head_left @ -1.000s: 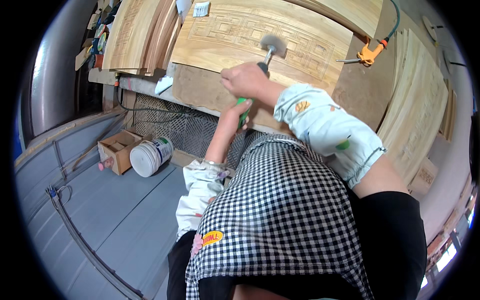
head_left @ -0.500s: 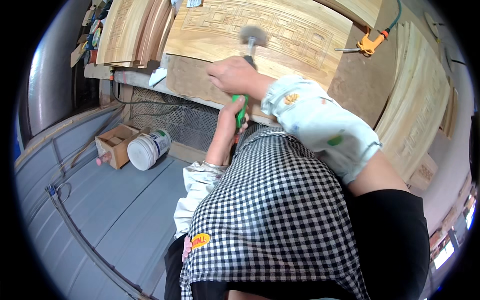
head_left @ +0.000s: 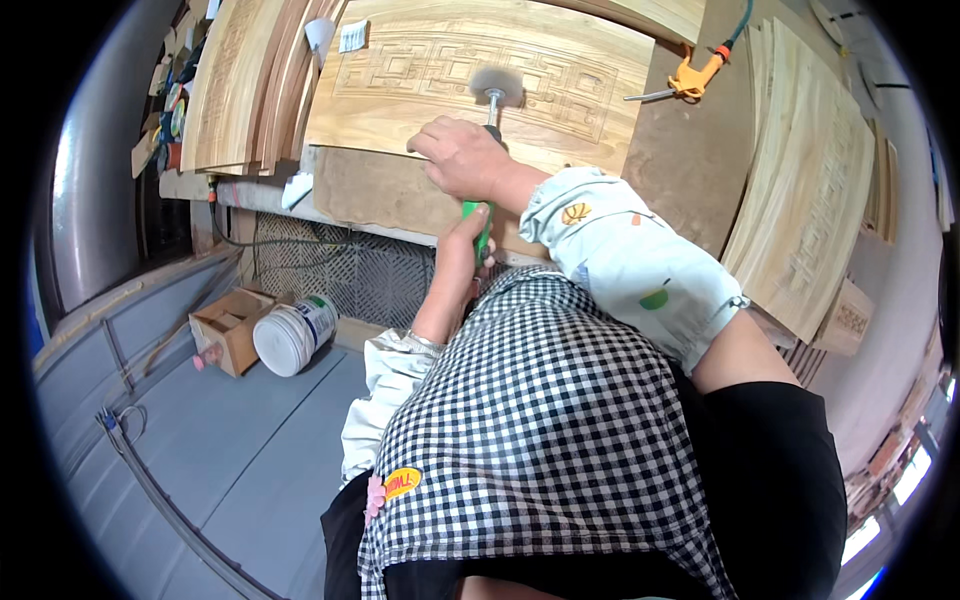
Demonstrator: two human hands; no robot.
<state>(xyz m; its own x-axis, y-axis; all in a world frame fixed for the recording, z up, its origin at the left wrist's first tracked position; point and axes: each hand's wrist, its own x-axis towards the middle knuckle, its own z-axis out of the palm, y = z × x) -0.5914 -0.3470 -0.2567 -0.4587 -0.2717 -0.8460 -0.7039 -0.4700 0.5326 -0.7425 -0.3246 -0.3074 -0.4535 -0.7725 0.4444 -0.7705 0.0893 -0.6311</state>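
Note:
Both of my hands are closed round a green handheld grinder (head_left: 477, 222) with a dark front end. My left hand (head_left: 458, 252) wraps its green body close to my apron. Farther forward, my right hand (head_left: 463, 158) grips the dark front part from above, hiding most of it. A metal shaft leads to a round grey sanding head (head_left: 497, 87), blurred as if spinning. That head is over the carved fretwork of a pale wooden panel (head_left: 400, 110); whether it touches the wood I cannot tell. The panel lies flat on a brown-topped workbench (head_left: 375, 190).
An orange air blow gun (head_left: 692, 80) on a hose lies right of the panel. Carved boards (head_left: 800, 190) lean at the right; more boards (head_left: 235, 90) are stacked left. Below left are a white bucket (head_left: 285, 342) and a wooden box (head_left: 228, 330). A cable (head_left: 240, 240) hangs from the bench.
The whole view has shifted a little. Relative to the panel, the sanding head has moved slightly right and away from me. Both hands keep their hold on the grinder.

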